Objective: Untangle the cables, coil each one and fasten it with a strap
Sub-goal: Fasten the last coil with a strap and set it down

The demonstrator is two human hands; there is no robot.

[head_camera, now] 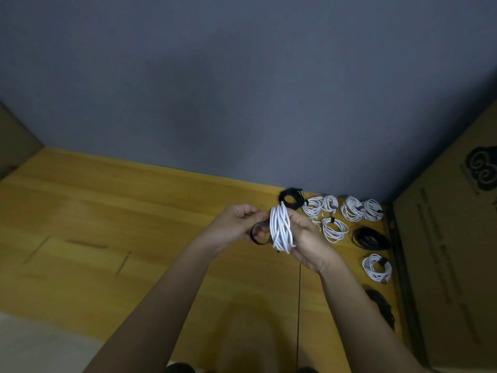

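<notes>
**White coil held up, black strap looped beside it**

We see both hands raised above the wooden table (107,211), close together. The right hand (306,238) has its fingers curled round a white cable coil (281,228), holding the bundle upright so its loops run top to bottom. The left hand (236,224) sits just to the left of the coil, its fingertips pinching a black strap (256,235). The strap bends into a loop below the left hand's fingers and runs toward the lower part of the coil; we cannot tell whether it already goes round the bundle.

Behind the hands, near the grey wall (242,90), lies a black coiled cable (290,197). To its right we count a row of white coils (352,208) resting on the table, several with a dark band across them, and one more white coil (334,228) just in front of that row. Farther right, a black coil (369,238), a white coil (376,267) and another dark coil (382,308) lie in a line along the edge of a cardboard box (451,251) bearing a dark swirl logo. A thin dark line (299,305) runs straight down the tabletop between the forearms.
</notes>
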